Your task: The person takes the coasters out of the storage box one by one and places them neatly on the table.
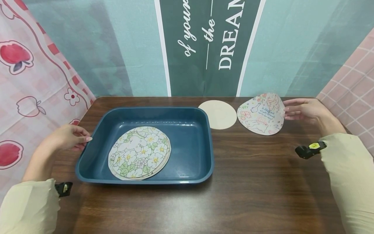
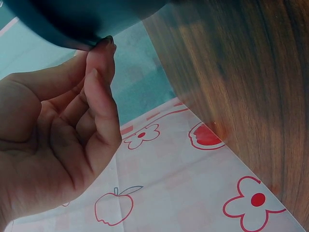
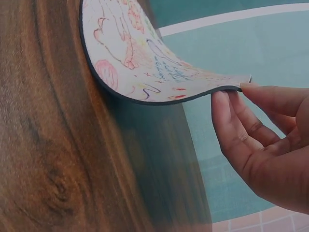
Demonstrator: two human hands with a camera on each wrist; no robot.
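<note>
A dark blue tray [image 1: 152,111] sits on the brown table [image 1: 251,182], left of centre. A stack of round floral mats [image 1: 139,152] lies inside it. My left hand [image 1: 87,140] pinches the tray's left rim; the left wrist view shows the fingertips [image 2: 107,44] against the tray's edge [image 2: 72,19]. On the far right, my right hand [image 1: 287,109] pinches the right edge of a round mat with coloured doodles [image 1: 261,113]. In the right wrist view that mat [image 3: 145,53] curls up off the wood, with my right hand [image 3: 231,92] at its lifted edge.
A plain beige round mat [image 1: 218,114] lies flat between the tray and the doodle mat. Behind the table hangs a teal backdrop with a green banner [image 1: 208,45]. A pink apple-print cloth [image 1: 26,81] hangs on the left, beside the table's left edge.
</note>
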